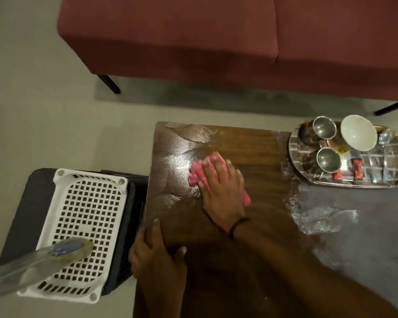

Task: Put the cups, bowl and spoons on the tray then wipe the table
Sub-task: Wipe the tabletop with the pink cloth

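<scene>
Now, hands (221, 193) (156, 253) on cloth (197, 173) and table (244, 145)

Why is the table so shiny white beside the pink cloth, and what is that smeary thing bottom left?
Head view: light glares off the glossy table beside the pink cloth; the bottom-left object is out of focus, too blurred to name.

A crumpled pink cloth (199, 174) lies under the right hand (223, 191) on the glossy brown wooden table (251, 152). Well right of that hand, a patterned silver tray (294, 157) holds two upright steel cups (328, 159), a white bowl (359, 133) and a steel spoon (386, 136).
</scene>
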